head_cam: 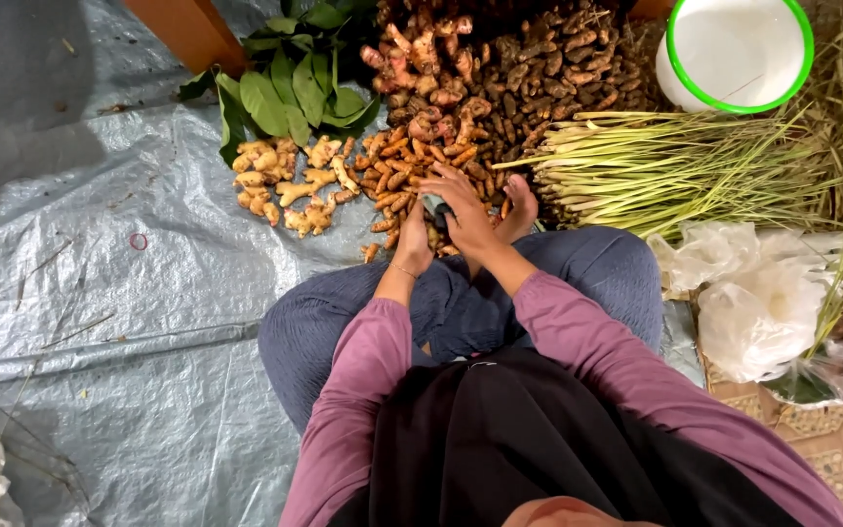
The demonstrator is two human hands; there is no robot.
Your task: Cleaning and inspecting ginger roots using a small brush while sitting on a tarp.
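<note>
Both hands rest among roots on grey tarpaulin.

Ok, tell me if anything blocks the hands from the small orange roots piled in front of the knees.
Nothing visible does: the left hand and right hand already rest on the small orange roots.

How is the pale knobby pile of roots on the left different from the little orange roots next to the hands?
The ginger pile is pale tan, while the turmeric pile is orange-brown. Ginger pieces are chunky and branched; turmeric pieces are slim little fingers. The ginger lies apart from the hands; the turmeric is right by the left hand and right hand. Both are loose roots heaped on the grey tarp.
</note>
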